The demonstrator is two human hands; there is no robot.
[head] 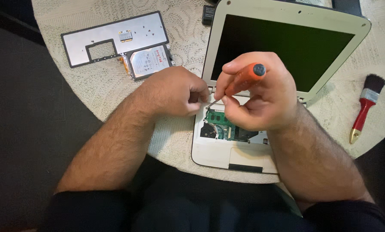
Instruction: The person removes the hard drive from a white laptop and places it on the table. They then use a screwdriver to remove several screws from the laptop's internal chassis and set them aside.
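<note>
A small white laptop lies open on the round table, its keyboard removed so a green circuit board and a fan show inside. My right hand grips an orange-handled screwdriver, whose thin shaft points down-left to the laptop's upper left corner. My left hand rests with fingers curled at that same corner, fingertips pinched by the screwdriver tip. Whether it holds a screw is hidden.
The table wears a cream lace cloth. The removed keyboard lies face down at upper left, with a hard drive beside it. A red-handled brush lies at right. A small dark block sits at the top.
</note>
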